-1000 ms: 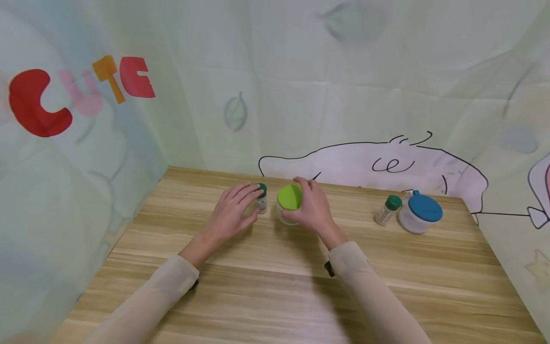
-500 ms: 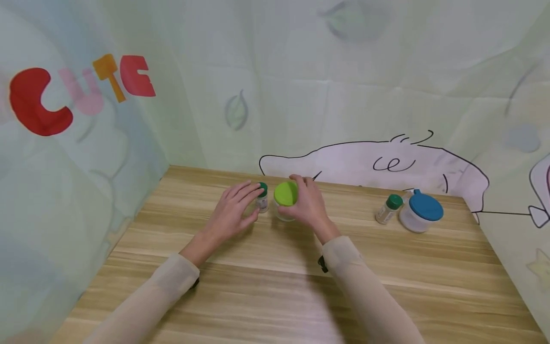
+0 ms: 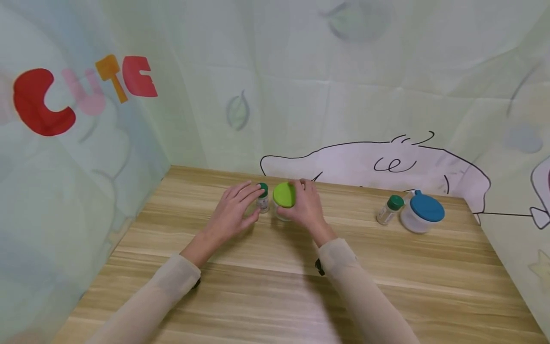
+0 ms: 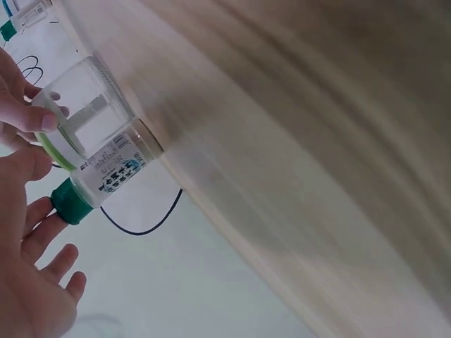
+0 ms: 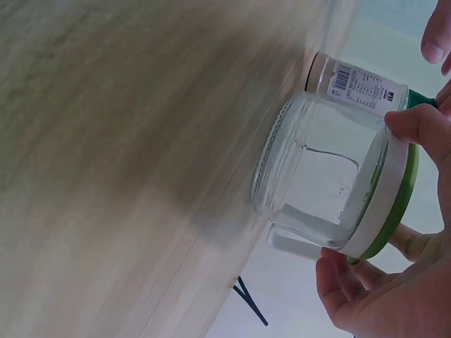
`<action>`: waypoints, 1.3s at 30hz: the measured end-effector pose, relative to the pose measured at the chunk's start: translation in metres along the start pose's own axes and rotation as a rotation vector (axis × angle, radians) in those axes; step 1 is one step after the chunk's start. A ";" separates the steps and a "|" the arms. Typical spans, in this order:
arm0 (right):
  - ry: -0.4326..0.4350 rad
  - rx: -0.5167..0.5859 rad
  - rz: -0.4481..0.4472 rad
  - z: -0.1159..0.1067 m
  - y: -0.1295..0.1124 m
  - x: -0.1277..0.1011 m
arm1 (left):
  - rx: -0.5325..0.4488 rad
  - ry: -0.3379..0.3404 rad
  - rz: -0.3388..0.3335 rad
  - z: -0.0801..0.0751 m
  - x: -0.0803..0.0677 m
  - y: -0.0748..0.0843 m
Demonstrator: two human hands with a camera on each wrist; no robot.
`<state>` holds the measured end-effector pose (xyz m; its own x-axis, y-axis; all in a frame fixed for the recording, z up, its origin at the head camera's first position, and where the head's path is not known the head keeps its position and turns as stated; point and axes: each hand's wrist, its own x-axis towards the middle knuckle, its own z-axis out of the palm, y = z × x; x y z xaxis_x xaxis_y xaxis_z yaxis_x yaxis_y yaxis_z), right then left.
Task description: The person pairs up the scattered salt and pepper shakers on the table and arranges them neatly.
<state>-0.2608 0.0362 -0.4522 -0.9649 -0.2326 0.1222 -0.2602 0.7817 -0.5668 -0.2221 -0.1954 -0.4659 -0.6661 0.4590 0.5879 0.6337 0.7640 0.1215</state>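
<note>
My right hand [image 3: 306,206] grips a clear glass jar [image 5: 320,169] round its green lid [image 3: 283,195], thumb on the near side and fingers on the far side. The jar stands upright on the table and has a side handle. Just left of it stands a small spice bottle [image 3: 263,204] with a green cap and a printed label [image 4: 113,167]. In the head view, my left hand [image 3: 232,210] is at the bottle's left, its extended fingers at the cap [image 4: 70,202]. The left thumb is off the bottle in the left wrist view.
Farther right on the wooden table [image 3: 266,296] stand another green-capped spice bottle [image 3: 388,210] and a jar with a blue lid [image 3: 425,208]. A printed cloth curtain [image 3: 292,105] rises behind the table's back edge and along its left side.
The right hand has shifted slightly left with the green-lidded jar, narrowing the gap to the small bottle. The left hand has stayed at the bottle's cap.
</note>
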 end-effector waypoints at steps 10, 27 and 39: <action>-0.022 0.006 0.019 -0.002 -0.004 -0.002 | 0.052 -0.066 -0.002 -0.004 0.003 0.001; -0.131 -0.083 -0.341 -0.045 0.012 -0.005 | 0.036 -0.096 -0.029 -0.005 0.006 0.004; -0.191 -0.071 -0.375 -0.043 0.012 -0.007 | 0.017 -0.113 -0.061 -0.007 0.008 0.005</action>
<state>-0.2589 0.0722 -0.4250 -0.7806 -0.6063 0.1521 -0.6001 0.6589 -0.4536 -0.2210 -0.1911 -0.4548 -0.7440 0.4585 0.4862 0.5842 0.7995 0.1400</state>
